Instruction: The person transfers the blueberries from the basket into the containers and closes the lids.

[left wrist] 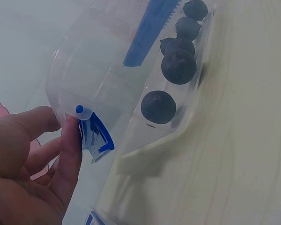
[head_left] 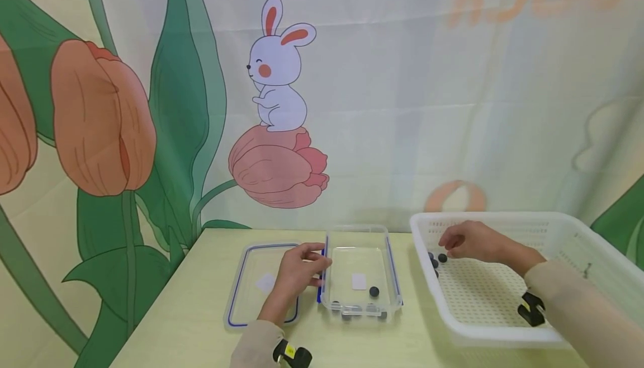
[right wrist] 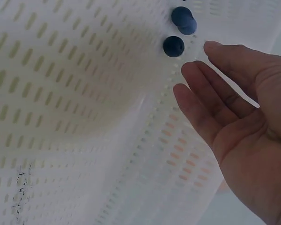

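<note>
A clear plastic container (head_left: 359, 264) with blue side latches stands in the middle of the table. Several blueberries (left wrist: 158, 107) lie inside it, mostly along its near end. My left hand (head_left: 297, 272) holds the container's left side, fingertips at the rim beside a blue latch (left wrist: 96, 133). On the right, my right hand (head_left: 475, 240) reaches over the left part of a white basket (head_left: 483, 331). Its fingers are loosely bent and apart, with nothing between them. A few blueberries (right wrist: 173, 46) lie in the basket's corner, just beyond those fingertips.
The container's clear lid (head_left: 246, 287), edged with a blue seal, lies flat left of the container, partly under my left forearm. Behind the table hangs a cloth (head_left: 382, 105) printed with tulips and a rabbit. The basket's raised wall stands to the container's right.
</note>
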A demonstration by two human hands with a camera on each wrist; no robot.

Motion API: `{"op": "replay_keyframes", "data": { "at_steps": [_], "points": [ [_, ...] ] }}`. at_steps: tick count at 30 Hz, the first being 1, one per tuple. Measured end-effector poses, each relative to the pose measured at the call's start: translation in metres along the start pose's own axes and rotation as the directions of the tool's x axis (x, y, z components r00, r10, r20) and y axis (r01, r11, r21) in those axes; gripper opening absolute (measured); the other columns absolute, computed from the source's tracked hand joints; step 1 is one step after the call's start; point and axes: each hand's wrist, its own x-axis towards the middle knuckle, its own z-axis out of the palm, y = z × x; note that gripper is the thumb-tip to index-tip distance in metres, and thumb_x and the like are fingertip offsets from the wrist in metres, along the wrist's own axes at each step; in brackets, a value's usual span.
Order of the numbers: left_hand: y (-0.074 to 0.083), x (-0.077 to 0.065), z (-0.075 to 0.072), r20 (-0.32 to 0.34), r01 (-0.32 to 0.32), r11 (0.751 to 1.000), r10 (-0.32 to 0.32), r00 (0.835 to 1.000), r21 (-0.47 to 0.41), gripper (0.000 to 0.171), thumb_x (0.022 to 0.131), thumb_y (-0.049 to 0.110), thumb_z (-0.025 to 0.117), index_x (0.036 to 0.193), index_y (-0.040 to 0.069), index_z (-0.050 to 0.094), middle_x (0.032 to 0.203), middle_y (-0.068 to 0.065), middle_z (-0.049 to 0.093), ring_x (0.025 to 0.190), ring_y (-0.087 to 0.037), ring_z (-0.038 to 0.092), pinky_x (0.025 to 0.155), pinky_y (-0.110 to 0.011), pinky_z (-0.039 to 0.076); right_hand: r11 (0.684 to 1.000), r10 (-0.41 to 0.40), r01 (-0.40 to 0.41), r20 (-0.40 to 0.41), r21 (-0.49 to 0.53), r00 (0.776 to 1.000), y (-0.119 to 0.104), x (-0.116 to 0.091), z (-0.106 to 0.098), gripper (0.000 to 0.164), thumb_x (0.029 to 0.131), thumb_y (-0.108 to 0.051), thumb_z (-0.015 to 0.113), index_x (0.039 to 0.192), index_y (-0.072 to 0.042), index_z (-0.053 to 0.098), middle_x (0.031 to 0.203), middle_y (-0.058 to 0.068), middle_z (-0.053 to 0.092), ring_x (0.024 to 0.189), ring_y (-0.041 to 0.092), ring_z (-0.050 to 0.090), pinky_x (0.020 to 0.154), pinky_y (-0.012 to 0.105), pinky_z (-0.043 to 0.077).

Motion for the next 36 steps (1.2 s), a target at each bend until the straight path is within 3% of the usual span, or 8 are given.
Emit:
{"op": "replay_keyframes", "data": {
  "at_steps": [15,26,36],
  "points": [
    [-0.001,0.001,-0.0004,0.01,0.001,1.0,-0.001,1.0,-0.014,0.042,0.095,0.01,0.081,0.135,0.004,0.07,0.105,-0.011,0.068,0.086,-0.021,0.07,0.067,-0.031,0.065,0.989,-0.068,0.081,0.108,-0.122,0.992,0.0072,0.0021,0.0094,0.026,0.085,0.003,0.078,0.112,0.004,0.077,0.096,0.007,0.075,0.086,0.017,0.069,0.076,0.033,0.06],
    [-0.002,0.0012,-0.0001,0.005,0.005,1.0,-0.005,1.0,-0.009,0.042,0.094,0.011,0.081,0.135,0.004,0.07,0.104,-0.01,0.068,0.085,-0.021,0.07,0.066,-0.031,0.064,0.983,-0.113,0.124,0.086,-0.135,0.99,0.0096,0.0018,0.0099,0.019,0.078,0.009,0.077,0.091,-0.004,0.074,0.087,0.0,0.072,0.08,0.014,0.066,0.07,0.03,0.057],
    [-0.001,0.001,-0.001,0.009,0.008,1.0,-0.007,1.0,-0.01,0.042,0.095,0.011,0.081,0.135,0.004,0.07,0.104,-0.01,0.067,0.086,-0.021,0.07,0.066,-0.031,0.064,0.99,-0.029,0.041,0.09,-0.135,0.996,0.0057,-0.0005,0.0106,0.016,0.081,0.005,0.08,0.086,-0.007,0.071,0.08,-0.005,0.066,0.074,0.006,0.055,0.066,0.026,0.051]
  ]
}}
